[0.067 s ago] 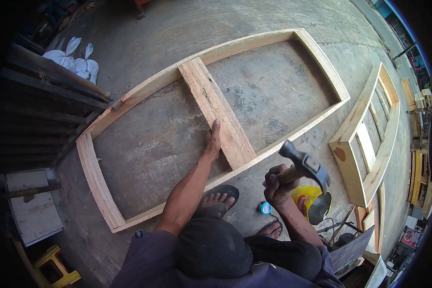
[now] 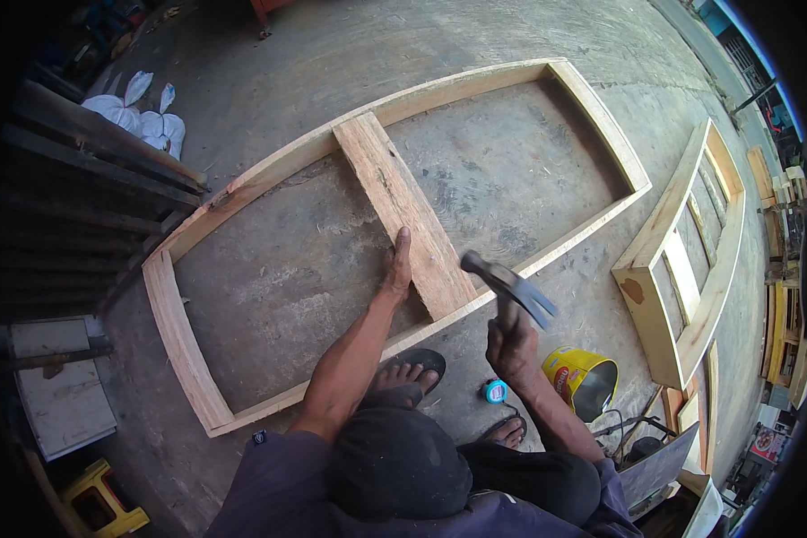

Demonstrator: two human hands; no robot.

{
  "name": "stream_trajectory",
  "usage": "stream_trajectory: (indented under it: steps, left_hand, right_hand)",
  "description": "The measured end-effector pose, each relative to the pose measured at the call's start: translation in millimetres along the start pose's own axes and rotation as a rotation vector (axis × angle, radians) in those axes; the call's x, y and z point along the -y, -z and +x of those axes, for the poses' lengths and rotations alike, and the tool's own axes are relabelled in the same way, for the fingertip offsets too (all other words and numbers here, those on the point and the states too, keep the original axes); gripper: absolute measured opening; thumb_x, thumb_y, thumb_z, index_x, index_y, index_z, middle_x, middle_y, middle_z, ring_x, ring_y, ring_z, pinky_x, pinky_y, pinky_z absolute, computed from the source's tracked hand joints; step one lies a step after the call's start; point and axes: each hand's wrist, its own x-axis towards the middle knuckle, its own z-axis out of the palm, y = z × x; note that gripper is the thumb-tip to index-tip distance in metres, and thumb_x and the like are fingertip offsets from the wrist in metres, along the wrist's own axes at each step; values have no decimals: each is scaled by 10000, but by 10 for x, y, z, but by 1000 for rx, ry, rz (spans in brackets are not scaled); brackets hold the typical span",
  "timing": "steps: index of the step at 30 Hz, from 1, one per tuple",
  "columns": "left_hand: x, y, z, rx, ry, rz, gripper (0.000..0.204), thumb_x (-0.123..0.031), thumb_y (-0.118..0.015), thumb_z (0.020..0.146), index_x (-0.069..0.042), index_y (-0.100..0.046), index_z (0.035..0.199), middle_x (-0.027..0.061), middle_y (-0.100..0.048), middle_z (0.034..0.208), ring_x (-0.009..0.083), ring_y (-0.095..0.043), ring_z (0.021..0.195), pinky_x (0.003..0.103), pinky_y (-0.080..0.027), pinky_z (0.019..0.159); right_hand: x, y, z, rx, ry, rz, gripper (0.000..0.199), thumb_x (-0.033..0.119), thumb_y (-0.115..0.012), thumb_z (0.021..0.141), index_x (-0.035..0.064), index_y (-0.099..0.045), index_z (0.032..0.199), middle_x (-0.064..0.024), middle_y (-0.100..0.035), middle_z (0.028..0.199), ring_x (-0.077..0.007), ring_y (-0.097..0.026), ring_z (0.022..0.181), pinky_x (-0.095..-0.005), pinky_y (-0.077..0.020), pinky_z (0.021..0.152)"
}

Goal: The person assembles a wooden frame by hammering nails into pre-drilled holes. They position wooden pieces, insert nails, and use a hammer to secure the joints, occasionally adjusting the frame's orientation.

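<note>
Hammer (image 2: 508, 289) first: we grip its handle in our right hand (image 2: 512, 345), fist clenched around the lower end, and it is raised above the near rail of the frame (image 2: 269, 175). Its head sits just above and slightly left of that fist, near the crossbar's (image 2: 402, 208) lower end. The handle runs roughly upright in the picture, from our fist toward the frame, while the head lies crosswise to it: the striking face points up and to the left, the claw down and to the right.

Our left hand (image 2: 398, 267) lies flat and released, fingers stretched out, pressing on the left edge of the crossbar close to where it meets the near rail. It grasps nothing. The two hands are near each other, with the crossbar's lower end between them.

We see the frame lying flat on the concrete floor (image 2: 511, 152), a long pale rectangle with the crossbar spanning it from far rail to near rail. Our sandalled foot (image 2: 409, 371) rests just below the near rail. A small blue tape measure (image 2: 496, 391) lies by our right wrist, and a yellow can (image 2: 583, 380) on its side just right of it. A second frame (image 2: 681, 260) lies to the right, well apart.
</note>
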Motion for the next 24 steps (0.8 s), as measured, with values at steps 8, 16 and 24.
stream_trajectory:
  steps: [8, 16, 24]
  left_hand:
    - [67, 22, -49, 39, 16, -80, 884, -608, -584, 995, 30, -355, 1562, 184, -470, 1521, 289, -456, 1393, 408, -356, 1168]
    - [6, 4, 90, 51, 2, -44, 878, -609, -590, 991, 28, -376, 1555, 183, -464, 1528, 285, -442, 1403, 412, -333, 1182]
    - [-16, 23, 76, 87, -5, -67, 869, -604, -603, 987, 24, -392, 1550, 165, -473, 1522, 282, -455, 1386, 397, -342, 1173]
  right_hand:
    - [178, 82, 50, 436, -525, -41, 591, 152, -597, 1007, 120, -328, 1532, -292, -701, 961, -521, -690, 830, -583, -550, 708]
    - [-21, -140, -59, 666, -461, -240, 577, 146, -629, 990, 111, -340, 1489, -319, -686, 936, -533, -677, 764, -593, -538, 666]
    - [-68, -220, -110, 560, -533, -191, 553, 188, -602, 1008, 102, -332, 1484, -312, -687, 843, -537, -675, 780, -590, -540, 708]
